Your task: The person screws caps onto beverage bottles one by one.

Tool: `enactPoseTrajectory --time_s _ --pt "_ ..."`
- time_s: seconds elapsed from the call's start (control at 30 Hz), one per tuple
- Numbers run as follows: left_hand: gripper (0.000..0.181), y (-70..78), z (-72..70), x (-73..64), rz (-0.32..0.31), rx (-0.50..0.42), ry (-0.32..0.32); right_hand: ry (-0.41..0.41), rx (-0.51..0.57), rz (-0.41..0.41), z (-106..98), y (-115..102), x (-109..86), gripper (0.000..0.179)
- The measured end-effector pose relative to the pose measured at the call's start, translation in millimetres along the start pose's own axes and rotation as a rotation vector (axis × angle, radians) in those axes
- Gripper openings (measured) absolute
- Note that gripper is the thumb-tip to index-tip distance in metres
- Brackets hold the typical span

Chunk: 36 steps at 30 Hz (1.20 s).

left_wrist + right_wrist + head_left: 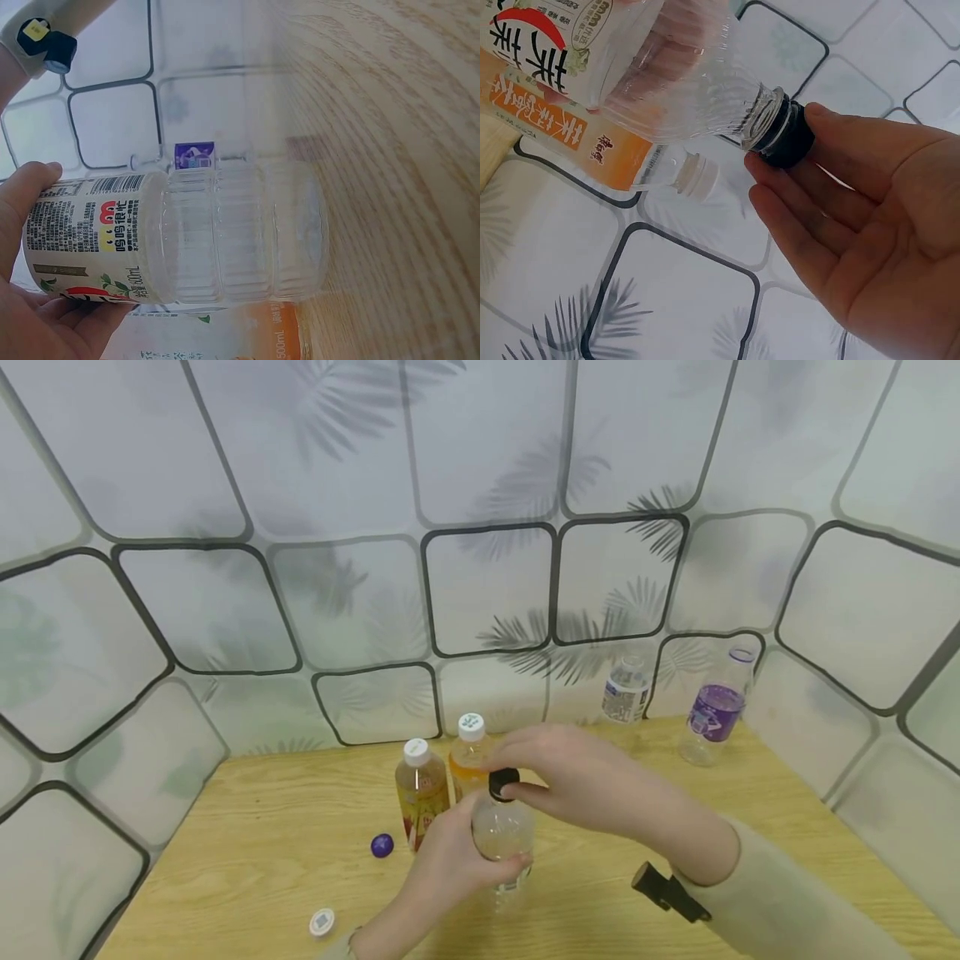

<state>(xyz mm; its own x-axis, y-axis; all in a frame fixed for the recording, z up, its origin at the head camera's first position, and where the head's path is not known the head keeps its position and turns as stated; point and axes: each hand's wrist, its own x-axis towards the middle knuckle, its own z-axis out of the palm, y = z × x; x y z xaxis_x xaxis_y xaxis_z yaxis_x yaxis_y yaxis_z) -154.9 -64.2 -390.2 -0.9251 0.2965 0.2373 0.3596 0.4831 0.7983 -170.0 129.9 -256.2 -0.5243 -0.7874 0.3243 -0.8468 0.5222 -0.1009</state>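
A clear plastic bottle [504, 839] with a printed white label [90, 240] stands upright in front of me, its base close over the wooden table. My left hand [456, 858] grips it round the label, thumb on one side and fingers on the other. The black cap [789, 139] sits on the bottle's neck. My right hand [573, 777] reaches in from the right and pinches this cap between thumb and fingertips. Just behind the bottle stand an orange-labelled bottle [467, 762] with a white cap and a brownish drink bottle [422, 789], also white-capped.
On the table [247, 827], a purple cap [382, 845] and a white cap [322, 922] lie to the left. At the back right stand a capless bottle with a purple label [716, 712] and another clear bottle [626, 693]. Patterned fabric walls [487, 593] border the table.
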Motion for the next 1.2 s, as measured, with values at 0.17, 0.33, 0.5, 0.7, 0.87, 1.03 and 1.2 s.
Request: enactPoseTrajectory --time_s 0.17,0.33,0.5,0.7,0.87,1.03,1.2 --pt "0.07 -0.4 0.7 -0.5 0.004 0.019 0.012 0.096 -0.162 0.023 7.8 -2.9 4.0 0.037" --pt "0.067 -1.7 2.3 -2.3 -0.001 0.02 0.012 0.187 -0.277 0.006 16.5 -2.2 4.9 0.056" --pt "0.063 -2.4 2.7 -1.9 0.021 0.043 0.024 0.078 -0.061 -0.029 8.3 1.5 -1.4 0.051" --pt "0.065 -3.0 2.1 0.3 0.03 0.025 0.027 -0.017 0.075 -0.167 2.7 13.2 -2.9 0.036" --pt "0.066 -2.9 2.0 0.1 0.02 0.02 0.014 -0.052 0.115 -0.125 3.9 19.4 -1.7 0.028" --pt "0.065 -2.9 2.7 -0.2 0.009 0.024 0.014 -0.002 0.051 0.006 8.0 14.5 2.3 0.022" --pt "0.07 -2.3 2.7 -0.2 -0.001 0.021 0.019 0.138 -0.144 0.096 18.1 6.8 4.3 0.047"
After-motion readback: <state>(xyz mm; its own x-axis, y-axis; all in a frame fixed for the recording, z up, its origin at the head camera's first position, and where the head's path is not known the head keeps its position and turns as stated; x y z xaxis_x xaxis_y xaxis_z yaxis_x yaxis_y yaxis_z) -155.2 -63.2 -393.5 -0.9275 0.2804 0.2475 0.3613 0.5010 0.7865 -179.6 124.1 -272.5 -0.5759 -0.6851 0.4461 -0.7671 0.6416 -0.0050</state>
